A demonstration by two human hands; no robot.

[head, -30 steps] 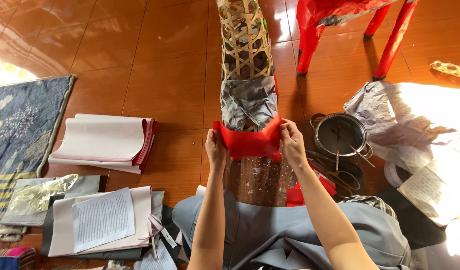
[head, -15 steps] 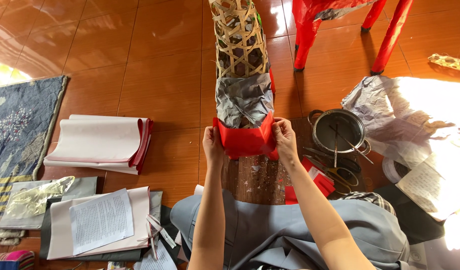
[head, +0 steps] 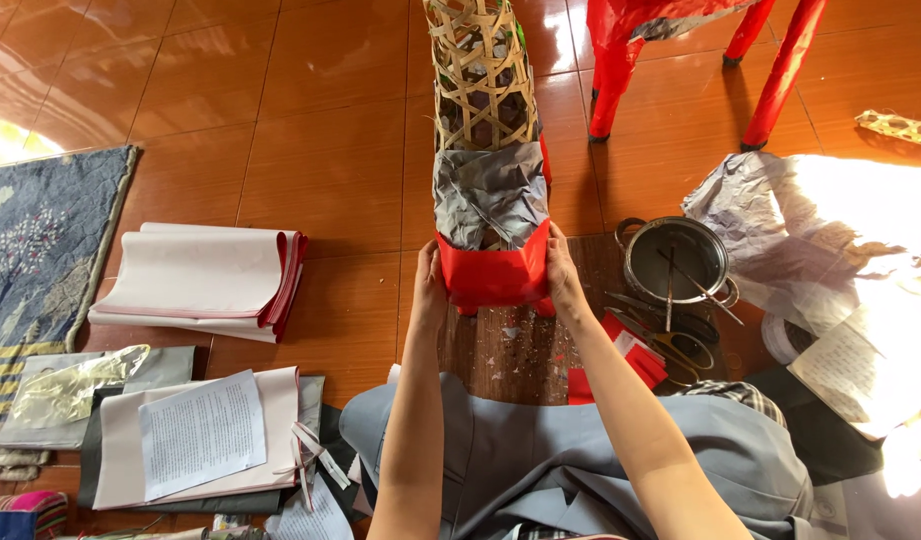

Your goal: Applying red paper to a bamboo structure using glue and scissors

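A tall woven bamboo frame [head: 480, 75] lies on the tiled floor, pointing away from me. Its near part is covered with grey paper [head: 488, 195], and red paper [head: 492, 275] wraps the near end. My left hand [head: 428, 288] presses the left side of the red paper. My right hand [head: 562, 275] presses its right side. Both hands grip the wrapped end between them, just above a wooden board [head: 510, 350] speckled with scraps.
A stack of red-and-white paper sheets [head: 205, 280] lies left. Printed sheets [head: 200, 435] and gold foil [head: 75, 385] sit at lower left beside a blue rug [head: 35, 240]. A metal pot [head: 675, 262] with sticks, scissors [head: 670, 345], crumpled paper [head: 770, 215] and a red stool [head: 700, 60] are right.
The view has shifted slightly. Both hands stay on the red-wrapped end, pressing a little lower and closer around it.
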